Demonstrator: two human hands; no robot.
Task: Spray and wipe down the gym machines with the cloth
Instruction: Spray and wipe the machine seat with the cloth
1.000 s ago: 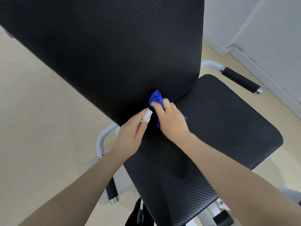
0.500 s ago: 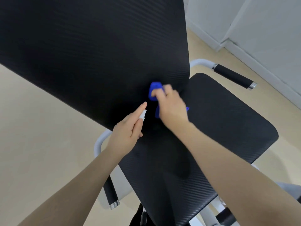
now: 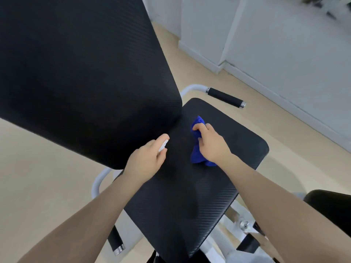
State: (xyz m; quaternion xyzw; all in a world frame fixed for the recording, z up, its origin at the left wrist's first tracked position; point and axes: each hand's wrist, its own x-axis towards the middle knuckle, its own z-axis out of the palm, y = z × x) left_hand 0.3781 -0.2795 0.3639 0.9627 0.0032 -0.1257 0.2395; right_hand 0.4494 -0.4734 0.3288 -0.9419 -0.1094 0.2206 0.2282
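**Cloth on the seat pad, spray bottle beside it**

Right hand [image 3: 210, 144] bunched on a blue cloth [image 3: 197, 147], fingers curled into the fabric, pressing it down on the black seat pad [image 3: 190, 196] toward its rear half, near the joint with the backrest [image 3: 79, 73]. One end of the cloth pokes out ahead of the fingers, the other trails out under the wrist.

Left hand [image 3: 147, 160] just beside it, apart from the cloth, wrapped round a small white spray bottle [image 3: 163, 145]; only the white top shows past the fingers, index finger lying along it. Bottle sits over the lower edge of the backrest, at the left side of the seat.

Backrest tilted, black with fine woven texture, same as the seat. White tube frame with a black grip handle [image 3: 225, 97] to the right of the seat; a second black grip [image 3: 115, 240] lower left, under the left forearm. Pale floor [image 3: 38, 177] around the machine, white wall panels [image 3: 284, 54] behind
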